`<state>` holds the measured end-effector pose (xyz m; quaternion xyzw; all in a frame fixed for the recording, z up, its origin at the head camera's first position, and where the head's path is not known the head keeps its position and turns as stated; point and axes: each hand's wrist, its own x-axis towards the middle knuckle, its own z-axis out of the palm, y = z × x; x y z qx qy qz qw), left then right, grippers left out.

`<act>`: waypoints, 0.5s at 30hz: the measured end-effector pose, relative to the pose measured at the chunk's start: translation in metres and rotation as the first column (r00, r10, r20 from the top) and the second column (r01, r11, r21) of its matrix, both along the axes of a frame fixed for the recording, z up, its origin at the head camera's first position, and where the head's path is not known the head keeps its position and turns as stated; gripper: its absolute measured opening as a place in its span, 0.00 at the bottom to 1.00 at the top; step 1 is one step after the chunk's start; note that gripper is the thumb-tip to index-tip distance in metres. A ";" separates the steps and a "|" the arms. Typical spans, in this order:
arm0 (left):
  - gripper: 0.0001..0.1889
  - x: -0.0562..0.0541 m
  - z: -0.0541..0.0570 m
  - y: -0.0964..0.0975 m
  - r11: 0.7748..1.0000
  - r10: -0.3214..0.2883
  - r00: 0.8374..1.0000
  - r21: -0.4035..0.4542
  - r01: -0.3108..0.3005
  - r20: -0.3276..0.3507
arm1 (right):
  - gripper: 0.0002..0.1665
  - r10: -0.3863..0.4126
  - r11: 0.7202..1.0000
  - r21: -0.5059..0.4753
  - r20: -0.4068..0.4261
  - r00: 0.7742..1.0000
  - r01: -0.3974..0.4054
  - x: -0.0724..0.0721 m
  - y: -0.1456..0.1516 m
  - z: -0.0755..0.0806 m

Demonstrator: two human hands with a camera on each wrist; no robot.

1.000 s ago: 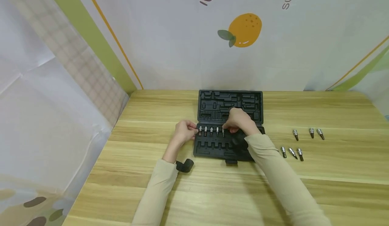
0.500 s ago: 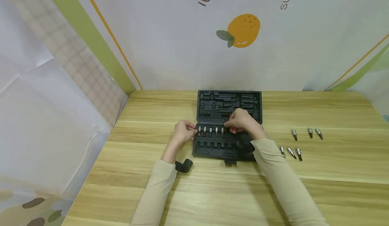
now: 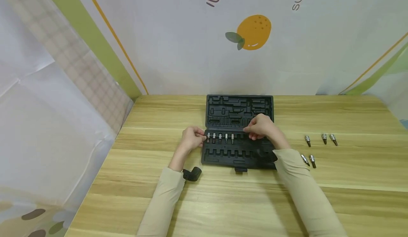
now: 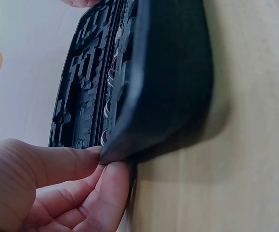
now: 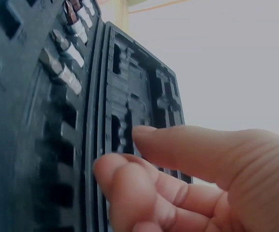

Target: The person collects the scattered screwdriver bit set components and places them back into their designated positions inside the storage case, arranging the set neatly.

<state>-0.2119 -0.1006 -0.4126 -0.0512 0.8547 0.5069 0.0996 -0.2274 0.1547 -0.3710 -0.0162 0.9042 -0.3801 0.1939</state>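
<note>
Ideally, the left hand [image 3: 192, 137], pinching the case [image 3: 229, 147], steadies it while the empty, half-curled right hand [image 3: 262, 126] avoids the bits [image 3: 220, 137].

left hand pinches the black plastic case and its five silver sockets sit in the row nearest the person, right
Wrong row: the head view shows the left hand pinching the open black plastic case, but its five silver sockets sit in the row nearest the hinge.

Fruit-printed backdrop [image 3: 175, 60] behind wooden table [image 3: 236, 201]
</note>
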 end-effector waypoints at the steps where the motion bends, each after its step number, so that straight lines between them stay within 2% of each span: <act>1: 0.06 0.000 0.000 0.000 1.000 -0.001 1.000 0.001 0.001 -0.002 | 0.14 -0.002 1.000 -0.005 -0.001 1.000 0.002 0.001 0.002 0.000; 15: 0.06 0.000 -0.001 0.000 1.000 0.004 1.000 0.010 -0.004 -0.015 | 0.16 0.009 0.999 -0.047 -0.014 1.000 -0.009 0.009 0.031 0.006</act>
